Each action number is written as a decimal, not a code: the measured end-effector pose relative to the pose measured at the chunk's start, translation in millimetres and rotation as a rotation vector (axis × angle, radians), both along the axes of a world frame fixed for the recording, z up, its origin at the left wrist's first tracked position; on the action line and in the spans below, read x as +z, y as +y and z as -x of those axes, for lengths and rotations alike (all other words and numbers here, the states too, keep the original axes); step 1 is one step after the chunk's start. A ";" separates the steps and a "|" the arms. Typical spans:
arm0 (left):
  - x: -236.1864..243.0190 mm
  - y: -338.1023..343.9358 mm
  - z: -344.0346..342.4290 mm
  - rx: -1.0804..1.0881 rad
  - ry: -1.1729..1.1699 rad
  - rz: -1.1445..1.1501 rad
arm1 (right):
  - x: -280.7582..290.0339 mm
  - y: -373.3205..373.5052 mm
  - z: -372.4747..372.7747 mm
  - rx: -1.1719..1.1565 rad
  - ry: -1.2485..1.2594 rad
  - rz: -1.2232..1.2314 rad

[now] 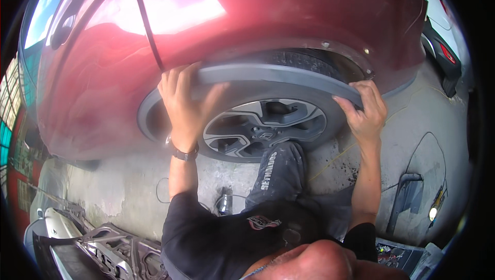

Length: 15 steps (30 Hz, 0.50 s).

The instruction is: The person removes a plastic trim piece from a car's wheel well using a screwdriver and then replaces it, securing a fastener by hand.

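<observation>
A long grey wheel arch trim (268, 72) curves over the wheel (242, 130) of a dusty red car (309, 11). My left hand (181, 99) is on the left part of the trim, with its fingers over the upper edge and its thumb spread and blurred. At the trim's right end, my right hand (367, 108) grips it between thumb and fingers. Above the trim's right half, the bare arch edge and the dark tyre top show through a gap. A dark watch (184, 153) circles my left wrist.
My knee (283, 171) is close below the wheel. A clear container (225, 205) stands on the concrete floor. To the right lie a dark panel piece (407, 197) and a lit lamp (433, 213) with its cable. Removed car parts (108, 249) fill the lower left.
</observation>
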State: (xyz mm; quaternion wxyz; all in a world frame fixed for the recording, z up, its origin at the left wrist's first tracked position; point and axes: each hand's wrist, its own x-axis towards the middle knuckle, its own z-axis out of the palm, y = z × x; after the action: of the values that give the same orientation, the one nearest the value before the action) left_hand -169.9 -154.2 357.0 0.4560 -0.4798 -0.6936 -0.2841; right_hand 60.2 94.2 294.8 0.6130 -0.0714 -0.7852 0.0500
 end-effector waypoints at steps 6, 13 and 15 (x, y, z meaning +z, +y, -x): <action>7.3 -1.0 3.3 -0.053 0.011 -0.011 | 2.0 -0.4 -0.7 0.001 -0.005 -0.006; -12.9 -39.5 -12.5 -0.185 -0.059 0.015 | -7.2 -26.2 -43.0 0.005 -0.050 -0.117; -10.4 -39.7 -16.7 -0.176 -0.018 0.008 | -8.6 -32.3 -44.0 0.007 -0.057 -0.070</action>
State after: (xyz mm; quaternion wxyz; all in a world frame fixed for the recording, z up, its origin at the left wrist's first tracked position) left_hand -153.2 -194.0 346.6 0.4210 -0.5384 -0.6540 -0.3244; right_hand 104.2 61.9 286.2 0.5925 -0.0486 -0.8037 0.0228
